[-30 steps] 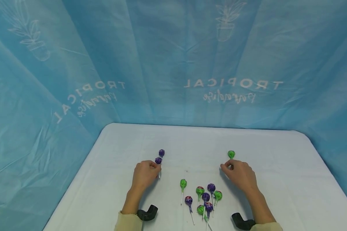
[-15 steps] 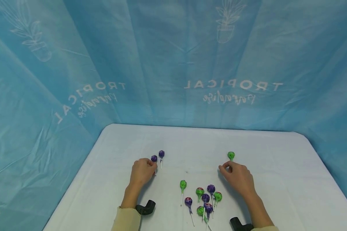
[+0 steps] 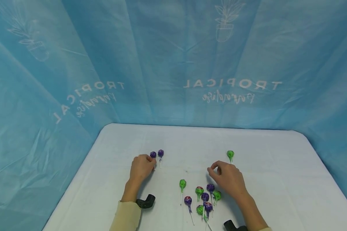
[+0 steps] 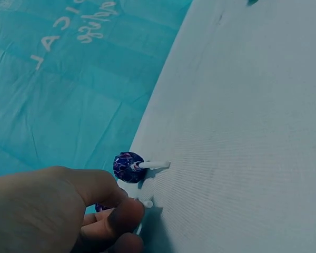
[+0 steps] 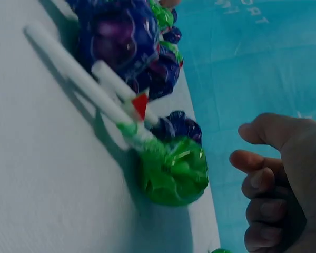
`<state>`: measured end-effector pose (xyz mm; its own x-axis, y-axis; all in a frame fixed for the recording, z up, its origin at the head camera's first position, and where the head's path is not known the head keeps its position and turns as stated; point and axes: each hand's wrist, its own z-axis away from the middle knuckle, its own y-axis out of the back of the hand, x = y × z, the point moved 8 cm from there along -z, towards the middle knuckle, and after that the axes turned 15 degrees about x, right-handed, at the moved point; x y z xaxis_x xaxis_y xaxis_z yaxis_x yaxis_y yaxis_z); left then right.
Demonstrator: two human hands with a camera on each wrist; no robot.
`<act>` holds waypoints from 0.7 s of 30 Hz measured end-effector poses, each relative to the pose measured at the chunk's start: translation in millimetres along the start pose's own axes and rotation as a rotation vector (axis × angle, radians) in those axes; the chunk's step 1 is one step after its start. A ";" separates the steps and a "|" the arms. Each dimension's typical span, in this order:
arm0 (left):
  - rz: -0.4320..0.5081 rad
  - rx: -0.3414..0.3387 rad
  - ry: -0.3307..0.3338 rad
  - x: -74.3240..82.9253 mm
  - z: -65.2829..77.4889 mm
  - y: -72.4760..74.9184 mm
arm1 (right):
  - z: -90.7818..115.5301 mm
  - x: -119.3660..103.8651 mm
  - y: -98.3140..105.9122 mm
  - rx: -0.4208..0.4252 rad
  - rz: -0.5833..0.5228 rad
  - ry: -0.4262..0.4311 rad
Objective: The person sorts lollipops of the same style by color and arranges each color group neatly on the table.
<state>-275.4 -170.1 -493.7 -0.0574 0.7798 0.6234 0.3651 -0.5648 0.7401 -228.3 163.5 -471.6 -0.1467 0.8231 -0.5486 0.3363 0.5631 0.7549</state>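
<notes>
Main risk is at the left hand (image 3: 141, 167): it pinches a round, shiny-wrapped purple lollipop on a white stick (image 3: 153, 154) just beside a second purple lollipop (image 3: 160, 153). Sideways drift on release could bump that one; round heads may roll. Can't tell whether the pinched one touches the white table (image 3: 263, 147).

Right side: sticks overlap in the purple-and-green lollipop cluster (image 3: 205, 197), so lifting one could drag neighbours.

Pose: left thumb and finger closed on the stick, knuckles up. Right hand (image 3: 228, 179) is near the cluster's far right edge, thumb and index bowed, narrow gap, nothing held.
</notes>
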 end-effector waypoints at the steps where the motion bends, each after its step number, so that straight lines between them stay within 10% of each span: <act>1: -0.001 0.005 -0.001 0.0 -1.2 0.0 | 0.9 -3.2 -1.2 -0.011 0.003 0.008; 21: -0.025 -0.004 -0.002 6.4 -7.8 -1.3 | 28.1 -53.7 -26.1 -0.136 0.082 0.159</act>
<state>-283.5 -166.5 -488.7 -0.0641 0.7943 0.6041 0.3599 -0.5462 0.7564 -203.1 102.5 -472.0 -0.2725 0.8617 -0.4279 0.2261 0.4897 0.8421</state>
